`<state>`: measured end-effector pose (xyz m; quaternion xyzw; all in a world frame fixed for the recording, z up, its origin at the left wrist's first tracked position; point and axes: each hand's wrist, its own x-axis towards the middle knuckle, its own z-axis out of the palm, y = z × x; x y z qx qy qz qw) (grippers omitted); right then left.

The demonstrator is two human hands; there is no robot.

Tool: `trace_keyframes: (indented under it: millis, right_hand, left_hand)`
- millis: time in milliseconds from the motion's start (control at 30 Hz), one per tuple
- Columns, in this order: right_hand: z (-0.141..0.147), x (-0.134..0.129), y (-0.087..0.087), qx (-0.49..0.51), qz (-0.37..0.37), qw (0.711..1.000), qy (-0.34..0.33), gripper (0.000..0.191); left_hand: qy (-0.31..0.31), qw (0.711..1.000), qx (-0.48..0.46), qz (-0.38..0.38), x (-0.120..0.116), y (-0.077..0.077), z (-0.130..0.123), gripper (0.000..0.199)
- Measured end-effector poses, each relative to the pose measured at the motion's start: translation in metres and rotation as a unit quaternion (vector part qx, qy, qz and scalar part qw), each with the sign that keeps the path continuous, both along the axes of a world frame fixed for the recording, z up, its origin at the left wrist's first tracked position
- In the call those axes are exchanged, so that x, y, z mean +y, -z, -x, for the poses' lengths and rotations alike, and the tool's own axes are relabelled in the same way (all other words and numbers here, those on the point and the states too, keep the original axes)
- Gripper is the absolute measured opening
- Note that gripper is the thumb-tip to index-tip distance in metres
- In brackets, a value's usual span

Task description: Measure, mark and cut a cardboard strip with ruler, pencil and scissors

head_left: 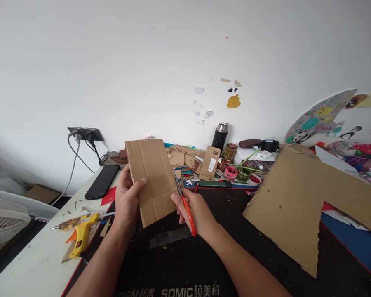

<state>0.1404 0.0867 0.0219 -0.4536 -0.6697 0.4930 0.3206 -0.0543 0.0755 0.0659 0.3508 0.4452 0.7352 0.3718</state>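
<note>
A creased rectangular piece of brown cardboard (154,177) is held up over the black mat. My left hand (126,198) grips its left edge, thumb in front and fingers behind. My right hand (198,210) is closed around scissors (188,215) with orange handles. Their blades point up and lie along the cardboard's right edge; how far apart the blades are is hard to tell. Below the cardboard, a flat ruler-like strip (170,238) lies on the mat.
On the left are a yellow glue gun (82,235), a black phone (102,182) and a white fan (8,220). Cardboard scraps (185,159), a flask (220,136) and paint jars (231,172) line the wall. A large cardboard sheet (290,202) lies at right on the black mat (235,235).
</note>
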Motion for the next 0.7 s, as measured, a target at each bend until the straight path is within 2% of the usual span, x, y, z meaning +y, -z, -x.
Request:
trace_keyframes:
  millis: [200,400,700]
  right_hand:
    - [-0.0007,-0.0013,-0.0024,-0.011,-0.003,1.000,0.004,0.056]
    - [-0.0017,-0.0021,0.0001,-0.008,-0.001,1.000,0.001,0.056]
    - [-0.0018,-0.0027,0.0014,0.045,-0.004,0.999,0.002,0.049]
  left_hand:
    - [0.014,1.000,-0.012,0.005,-0.0033,-0.0013,-0.0026,0.059]
    - [-0.007,1.000,-0.026,-0.005,-0.0045,-0.0042,-0.0005,0.058]
    - [-0.005,0.999,-0.033,-0.003,-0.0049,-0.0072,0.0007,0.057]
